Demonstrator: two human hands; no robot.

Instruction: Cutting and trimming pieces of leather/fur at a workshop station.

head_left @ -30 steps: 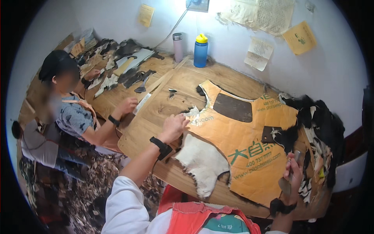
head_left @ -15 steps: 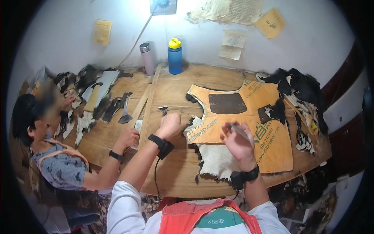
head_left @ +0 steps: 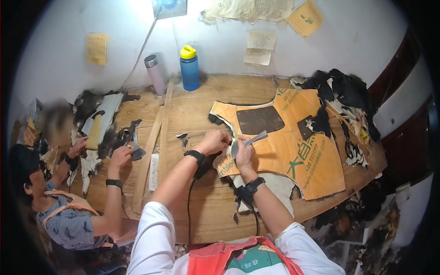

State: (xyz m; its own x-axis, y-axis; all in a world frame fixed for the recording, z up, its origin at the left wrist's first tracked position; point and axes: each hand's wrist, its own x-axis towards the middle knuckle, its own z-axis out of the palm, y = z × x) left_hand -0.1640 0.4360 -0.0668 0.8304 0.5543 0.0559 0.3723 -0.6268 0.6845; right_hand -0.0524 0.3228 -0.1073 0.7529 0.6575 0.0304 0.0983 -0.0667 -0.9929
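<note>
An orange cardboard template (head_left: 293, 142) with a dark patch lies on a pale hide (head_left: 275, 188) on the wooden table (head_left: 206, 215). My left hand (head_left: 213, 141) presses down on the template's left edge, fingers curled. Beside it, my right hand (head_left: 244, 154) grips a grey curved knife (head_left: 250, 140), its blade at the template's edge. Both wrists wear black straps with cords.
A blue bottle with a yellow cap (head_left: 189, 68) and a steel flask (head_left: 156, 74) stand at the wall. A heap of black and white hide scraps (head_left: 343, 98) lies at the far right. To my left a seated person (head_left: 64, 215) handles fur pieces (head_left: 114, 137).
My right hand has come in from the right with the knife and now meets my left hand at the template's edge. The view has swung left.
</note>
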